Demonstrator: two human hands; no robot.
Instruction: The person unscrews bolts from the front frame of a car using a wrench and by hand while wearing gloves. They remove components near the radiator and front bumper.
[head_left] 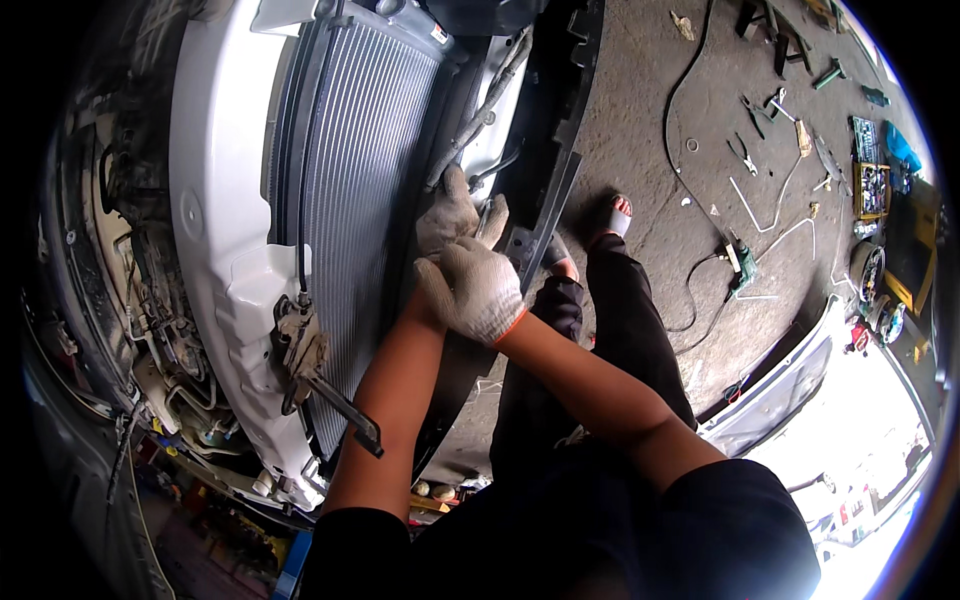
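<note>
Both my hands wear whitish knitted gloves and are close together at the right edge of a finned radiator (365, 130). My left hand (447, 220), in a dirtier glove, has its fingers curled at the lower end of a grey wrapped wiring harness (485, 110). My right hand (475, 290) crosses over the left wrist with its fingers bent forward. A thin shiny piece shows by its fingertips, too small to name. What each hand grips is mostly hidden. A black cable end (500, 168) sticks out just beyond them.
A white car front crossmember (215, 210) runs along the left, with a rusty hood latch (300, 345) and its black lever. A black trim edge (555, 215) lies at the right. Pliers (742, 155), a green power drill (742, 265), cables and a toolbox (872, 190) are on the floor.
</note>
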